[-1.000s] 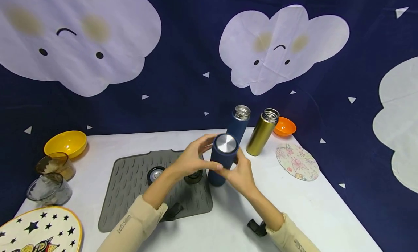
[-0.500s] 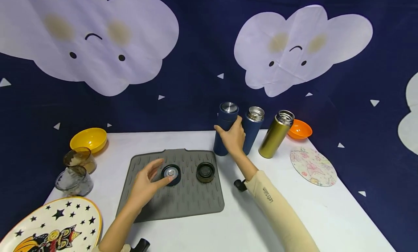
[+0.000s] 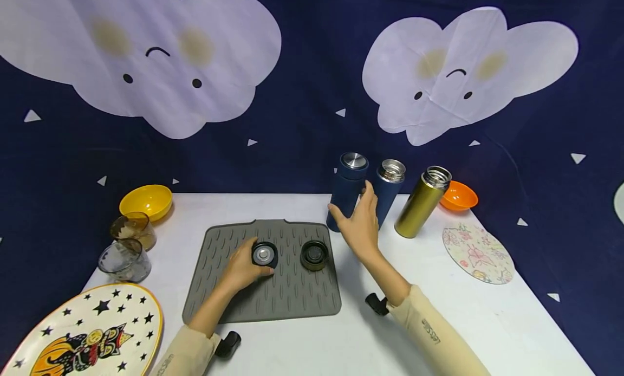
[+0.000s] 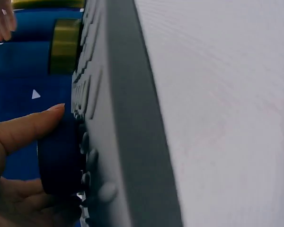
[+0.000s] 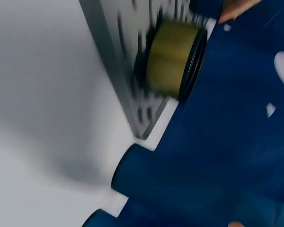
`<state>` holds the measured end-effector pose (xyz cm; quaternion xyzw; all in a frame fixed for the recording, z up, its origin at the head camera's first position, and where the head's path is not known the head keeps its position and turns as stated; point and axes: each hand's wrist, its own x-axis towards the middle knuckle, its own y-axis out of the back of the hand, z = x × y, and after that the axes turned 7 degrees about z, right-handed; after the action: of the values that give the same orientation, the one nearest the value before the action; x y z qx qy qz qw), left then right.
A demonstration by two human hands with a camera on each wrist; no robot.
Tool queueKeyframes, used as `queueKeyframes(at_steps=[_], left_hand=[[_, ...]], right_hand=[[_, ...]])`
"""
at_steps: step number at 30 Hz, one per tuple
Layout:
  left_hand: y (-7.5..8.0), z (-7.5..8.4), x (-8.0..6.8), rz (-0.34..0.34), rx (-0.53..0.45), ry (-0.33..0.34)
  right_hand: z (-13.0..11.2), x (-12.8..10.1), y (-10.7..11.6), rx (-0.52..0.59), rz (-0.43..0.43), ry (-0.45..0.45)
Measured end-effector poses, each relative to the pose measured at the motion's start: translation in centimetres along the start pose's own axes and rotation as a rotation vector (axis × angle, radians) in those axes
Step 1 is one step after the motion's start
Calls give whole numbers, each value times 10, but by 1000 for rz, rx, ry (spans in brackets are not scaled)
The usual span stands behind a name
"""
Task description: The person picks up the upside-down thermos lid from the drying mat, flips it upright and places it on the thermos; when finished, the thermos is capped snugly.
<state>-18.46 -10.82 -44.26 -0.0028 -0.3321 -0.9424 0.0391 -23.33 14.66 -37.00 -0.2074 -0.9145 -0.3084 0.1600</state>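
L hand (image 3: pixel 242 267): fingers curled round the blue lid (image 3: pixel 265 254), gripping it where it sits on the grey mat (image 3: pixel 287 295), w/ the gold lid (image 3: pixel 314 255) just beside it on the same mat. R hand (image 3: pixel 361 224): fingers straight and spread, holding nothing, just in front of the capped blue flask (image 3: pixel 347 189). Beside that stand an open blue flask (image 3: pixel 390 189) and a gold flask (image 3: pixel 423 202), all upright at the back of the white surface (image 3: pixel 463 322).

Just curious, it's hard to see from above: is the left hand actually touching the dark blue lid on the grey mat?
Touching. The left wrist view shows the left hand with its thumb pressed along the dark blue lid on the grey mat.
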Motion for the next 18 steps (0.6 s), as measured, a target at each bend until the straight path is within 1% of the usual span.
queueKeyframes(at_steps=[2, 4, 5, 7, 10, 13, 15, 18], left_hand=[[-3, -1, 1, 21, 2, -14], [-4, -1, 0, 48, -3, -32], [-3, -1, -1, 63, -10, -42], [0, 4, -6, 94, -21, -67], [6, 22, -20, 132, -53, -133], [11, 46, -38, 146, -98, -237], [12, 60, -49, 138, -130, -290], [12, 73, -62, 119, -161, -342]], right_hand=[[-3, -15, 8, 16, -42, 28], [-4, -29, 13, 54, -110, 40], [-5, -35, 14, 83, -152, 34], [-5, -47, 16, 148, -260, -15], [-7, -62, 18, 279, -473, -119], [-9, -74, 20, 423, -668, -216], [-11, -79, 20, 507, -757, -258], [-14, -86, 22, 610, -818, -311]])
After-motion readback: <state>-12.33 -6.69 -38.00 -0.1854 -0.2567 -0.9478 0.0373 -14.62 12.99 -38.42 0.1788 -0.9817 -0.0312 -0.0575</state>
